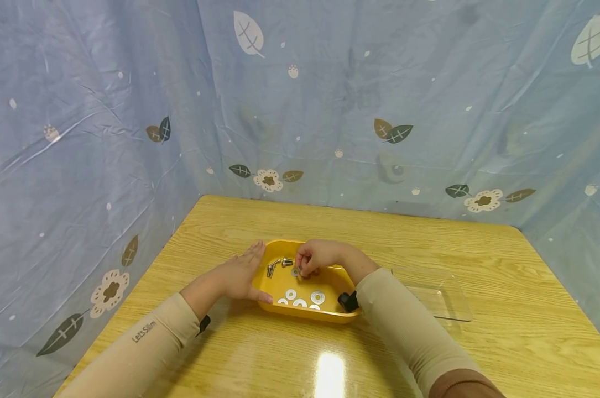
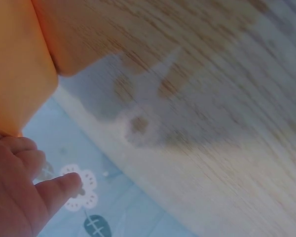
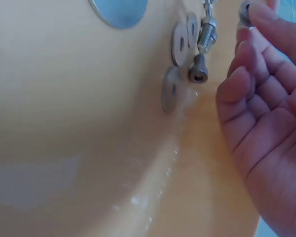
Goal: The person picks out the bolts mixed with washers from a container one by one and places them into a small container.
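A yellow tray (image 1: 307, 314) sits on the table with several flat washers (image 1: 317, 297) along its near side. Several socket-head screws (image 1: 271, 271) lie at its far left. My left hand (image 1: 237, 276) rests against the tray's left end, fingers extended and thumb at the near corner. Over the inside of the tray, my right hand (image 1: 324, 255) pinches a small metal piece between thumb and forefinger. In the right wrist view this looks like a socket-head screw (image 3: 244, 14), mostly hidden by the fingers. One washer (image 1: 295, 272) lies beside those fingertips.
A clear plastic container or lid (image 1: 446, 296) lies on the wooden table (image 1: 509, 298) right of the tray, partly behind my right forearm. A patterned blue curtain (image 1: 329, 110) hangs behind the table and along its left side.
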`<state>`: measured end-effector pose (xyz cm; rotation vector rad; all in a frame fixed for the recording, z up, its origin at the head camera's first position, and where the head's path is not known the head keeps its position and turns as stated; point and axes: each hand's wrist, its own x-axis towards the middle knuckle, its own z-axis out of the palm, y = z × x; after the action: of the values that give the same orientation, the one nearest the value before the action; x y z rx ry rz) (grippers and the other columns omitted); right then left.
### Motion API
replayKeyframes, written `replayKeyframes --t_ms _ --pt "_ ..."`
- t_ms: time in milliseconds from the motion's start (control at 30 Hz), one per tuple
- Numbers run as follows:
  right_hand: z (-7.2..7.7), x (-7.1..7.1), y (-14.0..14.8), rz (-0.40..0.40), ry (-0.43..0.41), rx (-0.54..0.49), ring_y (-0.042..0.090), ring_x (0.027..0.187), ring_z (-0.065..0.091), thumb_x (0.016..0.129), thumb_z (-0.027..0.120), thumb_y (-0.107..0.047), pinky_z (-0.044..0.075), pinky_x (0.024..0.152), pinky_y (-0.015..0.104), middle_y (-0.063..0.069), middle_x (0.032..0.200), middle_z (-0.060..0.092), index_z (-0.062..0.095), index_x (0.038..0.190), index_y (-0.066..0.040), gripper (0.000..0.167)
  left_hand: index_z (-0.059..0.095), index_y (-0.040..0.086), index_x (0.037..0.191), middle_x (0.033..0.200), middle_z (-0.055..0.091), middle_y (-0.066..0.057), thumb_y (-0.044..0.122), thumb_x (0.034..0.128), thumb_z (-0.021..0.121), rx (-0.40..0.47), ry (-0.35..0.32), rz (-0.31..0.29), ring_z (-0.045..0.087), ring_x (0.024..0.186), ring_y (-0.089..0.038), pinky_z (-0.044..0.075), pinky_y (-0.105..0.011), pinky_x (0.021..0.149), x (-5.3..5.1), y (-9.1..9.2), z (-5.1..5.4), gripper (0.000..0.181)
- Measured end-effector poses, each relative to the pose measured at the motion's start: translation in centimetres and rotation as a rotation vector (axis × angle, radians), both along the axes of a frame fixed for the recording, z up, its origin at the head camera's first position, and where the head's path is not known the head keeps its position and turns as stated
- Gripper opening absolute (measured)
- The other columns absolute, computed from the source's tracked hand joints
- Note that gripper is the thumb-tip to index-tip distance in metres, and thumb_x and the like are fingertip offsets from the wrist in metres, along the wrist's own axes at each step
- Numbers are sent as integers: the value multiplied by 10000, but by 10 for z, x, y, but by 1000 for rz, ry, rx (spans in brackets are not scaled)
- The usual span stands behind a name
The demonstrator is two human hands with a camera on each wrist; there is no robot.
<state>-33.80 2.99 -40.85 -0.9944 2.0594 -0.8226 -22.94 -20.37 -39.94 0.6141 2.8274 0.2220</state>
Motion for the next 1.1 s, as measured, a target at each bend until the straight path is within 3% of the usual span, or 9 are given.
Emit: replayKeyframes --t_ms 100,233,333,500,767,900,1100 --pt "7 1 2 -8 -27 -24 301 644 547 810 645 20 491 637 411 143 758 633 589 967 48 169 -23 -16 1451 1513 -31 -184 717 692 570 -4 0 1 25 1390 -305 181 -561 1054 0 0 0 1210" --pt "20 1 6 -13 7 -49 245 656 552 814 652 -5 474 721 502 81 753 618 588 985 47 189 -16 -18 1451 1513 -28 -185 711 691 578 1 2 5 25 1390 -308 183 -566 1050 1 0 1 1209" --pt "30 -1 9 -18 45 -61 149 655 525 825 652 -33 469 747 506 37 746 602 600 971 15 162 -23 -12 1452 1517 -34 -173 715 689 576 -5 -2 9 14 1392 -290 185 -562 1052 0 0 0 1212" --pt "42 -2 18 -29 64 -76 152 662 523 831 657 -62 470 761 508 45 748 592 605 940 -46 122 -17 -18 1451 1516 -31 -180 717 688 574 -6 3 3 18 1392 -298 184 -564 1051 0 0 -1 1213" --pt "60 -5 41 -2 88 -114 177 685 524 843 651 -88 473 743 499 62 776 583 590 943 -39 127 -23 -19 1450 1513 -46 -181 711 693 574 -1 1 -4 16 1390 -310 179 -574 1048 0 0 -1 1209" --pt "71 -4 58 7 90 -147 186 704 523 861 627 -86 483 707 411 73 799 584 580 955 -15 127 -27 -21 1449 1512 -49 -182 709 695 574 -6 13 -8 22 1390 -311 190 -573 1045 0 -1 -1 1210" --pt "82 -2 88 -61 120 -179 179 715 523 856 639 -99 482 671 282 85 801 575 584 973 -15 154 -30 -18 1449 1513 -44 -186 728 684 560 -5 7 -8 17 1390 -310 190 -572 1045 0 -1 -2 1221"
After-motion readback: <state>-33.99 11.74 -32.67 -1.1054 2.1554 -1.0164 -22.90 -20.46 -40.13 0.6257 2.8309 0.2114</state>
